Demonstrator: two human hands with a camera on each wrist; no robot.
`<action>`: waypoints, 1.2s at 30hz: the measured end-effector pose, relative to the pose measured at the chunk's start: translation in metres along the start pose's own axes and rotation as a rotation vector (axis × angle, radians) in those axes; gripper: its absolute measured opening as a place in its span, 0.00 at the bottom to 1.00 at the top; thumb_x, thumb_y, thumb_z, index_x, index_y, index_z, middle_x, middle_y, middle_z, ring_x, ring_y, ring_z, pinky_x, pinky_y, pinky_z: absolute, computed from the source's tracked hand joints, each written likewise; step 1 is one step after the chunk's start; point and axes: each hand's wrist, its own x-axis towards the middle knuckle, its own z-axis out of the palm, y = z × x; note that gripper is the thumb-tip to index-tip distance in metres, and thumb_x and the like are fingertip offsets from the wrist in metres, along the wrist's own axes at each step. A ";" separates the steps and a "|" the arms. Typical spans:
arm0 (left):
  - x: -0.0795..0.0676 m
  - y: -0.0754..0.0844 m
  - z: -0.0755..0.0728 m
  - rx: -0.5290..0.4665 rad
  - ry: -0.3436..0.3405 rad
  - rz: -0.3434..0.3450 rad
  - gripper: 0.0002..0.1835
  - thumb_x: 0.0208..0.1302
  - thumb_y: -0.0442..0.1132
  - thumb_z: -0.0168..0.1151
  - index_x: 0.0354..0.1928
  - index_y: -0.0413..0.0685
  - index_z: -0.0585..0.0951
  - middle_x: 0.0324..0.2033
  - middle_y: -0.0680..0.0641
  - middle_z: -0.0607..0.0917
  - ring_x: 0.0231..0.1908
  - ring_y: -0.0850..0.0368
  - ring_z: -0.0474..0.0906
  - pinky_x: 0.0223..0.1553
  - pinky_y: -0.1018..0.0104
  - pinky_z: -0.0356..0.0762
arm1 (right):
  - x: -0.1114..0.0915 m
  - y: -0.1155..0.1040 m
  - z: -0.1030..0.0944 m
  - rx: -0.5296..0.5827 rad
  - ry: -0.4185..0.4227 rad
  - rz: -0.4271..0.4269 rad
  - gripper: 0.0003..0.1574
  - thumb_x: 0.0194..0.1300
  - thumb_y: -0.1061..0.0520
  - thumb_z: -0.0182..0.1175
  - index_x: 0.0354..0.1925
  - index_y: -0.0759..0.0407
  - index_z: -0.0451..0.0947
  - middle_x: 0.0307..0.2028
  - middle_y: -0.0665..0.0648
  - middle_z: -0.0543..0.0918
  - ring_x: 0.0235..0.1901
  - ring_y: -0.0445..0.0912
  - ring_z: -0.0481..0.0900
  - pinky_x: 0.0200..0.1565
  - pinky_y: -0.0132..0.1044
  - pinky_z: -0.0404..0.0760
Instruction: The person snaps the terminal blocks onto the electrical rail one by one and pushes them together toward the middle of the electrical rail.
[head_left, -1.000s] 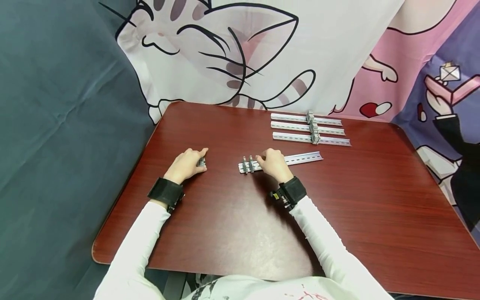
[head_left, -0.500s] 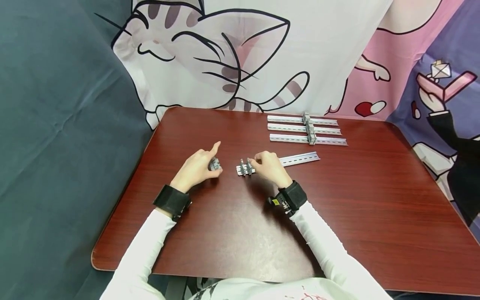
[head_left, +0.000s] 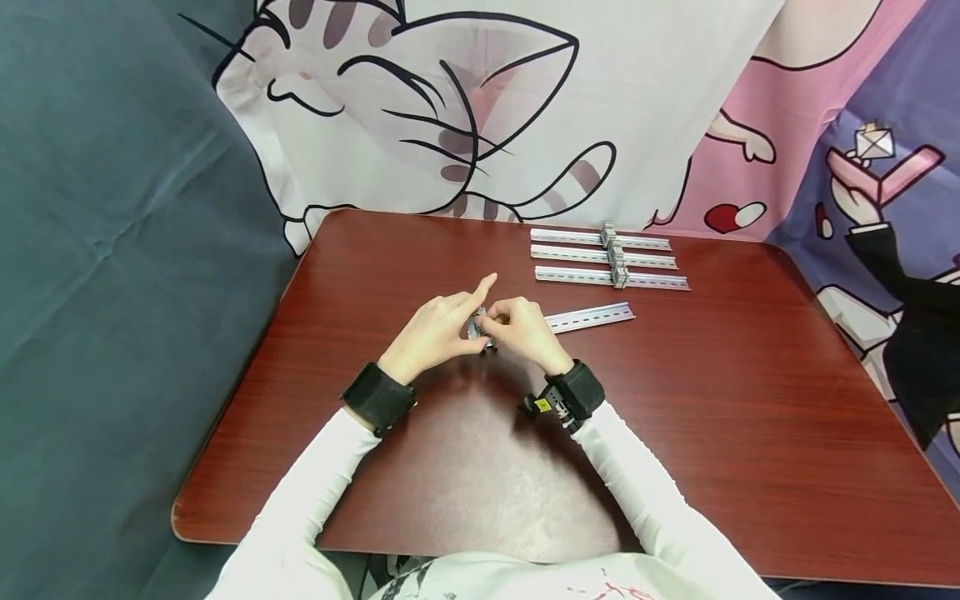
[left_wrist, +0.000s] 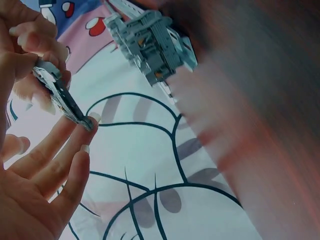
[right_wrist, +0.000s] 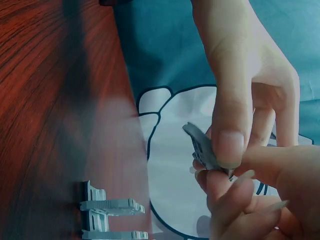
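Observation:
A slim grey terminal block (left_wrist: 62,95) is between my two hands, above the left end of a slotted metal DIN rail (head_left: 592,318). My left hand (head_left: 437,332) grips it with thumb and fingers, its index finger stretched out in the head view. From the other side, my right hand (head_left: 527,332) pinches the same block near one end with thumb and fingertips. Two grey blocks (right_wrist: 112,206) stand side by side on the rail's left end, below the hands in the right wrist view. In the head view the hands mostly cover them.
Three more slotted rails (head_left: 566,254) lie parallel at the back of the brown table (head_left: 712,433), with grey blocks (head_left: 616,262) clipped across their middles. A cat-print cloth (head_left: 510,100) hangs behind the table's far edge, and a green cloth (head_left: 135,292) hangs at the left.
My left hand has moved right with the grey terminal block, from the left of the table to my right hand. My right hand has shifted slightly left, its fingers now meeting the block.

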 end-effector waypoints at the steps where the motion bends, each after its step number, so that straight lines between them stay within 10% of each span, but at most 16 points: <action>1: 0.000 0.000 0.001 0.009 0.002 0.004 0.49 0.53 0.42 0.70 0.74 0.46 0.56 0.25 0.50 0.75 0.22 0.60 0.63 0.28 0.67 0.67 | 0.000 0.002 0.000 0.009 0.002 0.004 0.12 0.65 0.53 0.61 0.27 0.56 0.85 0.22 0.55 0.84 0.19 0.37 0.72 0.26 0.29 0.67; 12: -0.014 -0.005 0.009 0.066 -0.036 -0.029 0.41 0.57 0.42 0.70 0.71 0.43 0.64 0.43 0.43 0.85 0.42 0.49 0.80 0.42 0.57 0.78 | -0.001 0.027 -0.015 -0.035 0.108 0.066 0.12 0.64 0.53 0.62 0.28 0.58 0.84 0.22 0.52 0.81 0.21 0.41 0.71 0.28 0.32 0.68; 22: -0.029 -0.008 0.025 0.114 -0.142 -0.048 0.10 0.59 0.38 0.66 0.42 0.44 0.87 0.41 0.45 0.88 0.43 0.49 0.81 0.41 0.55 0.79 | 0.004 0.058 -0.012 -0.248 0.086 0.115 0.09 0.59 0.56 0.63 0.26 0.60 0.83 0.25 0.55 0.85 0.25 0.46 0.79 0.30 0.36 0.74; 36: -0.018 0.000 0.032 0.124 -0.380 -0.084 0.14 0.62 0.42 0.64 0.46 0.43 0.85 0.50 0.42 0.84 0.52 0.46 0.76 0.46 0.51 0.75 | 0.015 0.059 -0.009 -0.349 0.028 0.154 0.09 0.59 0.55 0.63 0.27 0.58 0.84 0.30 0.56 0.88 0.30 0.50 0.83 0.34 0.43 0.79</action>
